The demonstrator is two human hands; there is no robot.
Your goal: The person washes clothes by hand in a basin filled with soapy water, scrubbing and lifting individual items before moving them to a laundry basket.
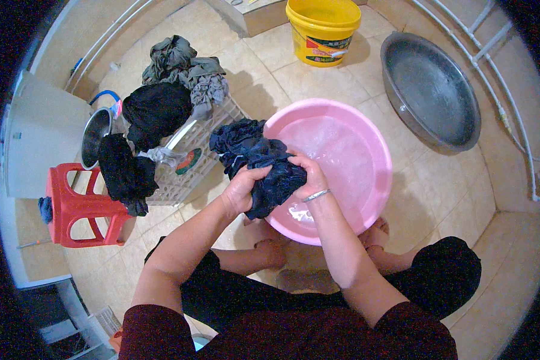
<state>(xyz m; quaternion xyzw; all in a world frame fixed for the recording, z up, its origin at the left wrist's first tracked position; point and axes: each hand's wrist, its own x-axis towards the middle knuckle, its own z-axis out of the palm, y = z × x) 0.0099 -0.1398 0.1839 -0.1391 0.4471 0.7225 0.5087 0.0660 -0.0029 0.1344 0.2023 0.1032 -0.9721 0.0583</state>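
A bunched dark navy cloth garment (270, 157), wet-looking, is held up between my two hands. My left hand (244, 188) grips its near left side, thumb lying across the top. On the right, my right hand (309, 173) is wrapped around the garment's other end, with a silver bangle on that wrist. Both hands are over the left part of a pink plastic basin (380, 148), and the garment hides some of its rim. Sudsy water (342, 153) lies in the basin.
To the left, a white plastic crate (216, 121) bears heaped grey and black clothes (157, 110). A red plastic stool (81, 198) stands beyond it, near a metal bowl (96, 137). A yellow bucket (324, 36) and a tilted grey metal basin (432, 90) are farther off, near white wall pipes (486, 58).
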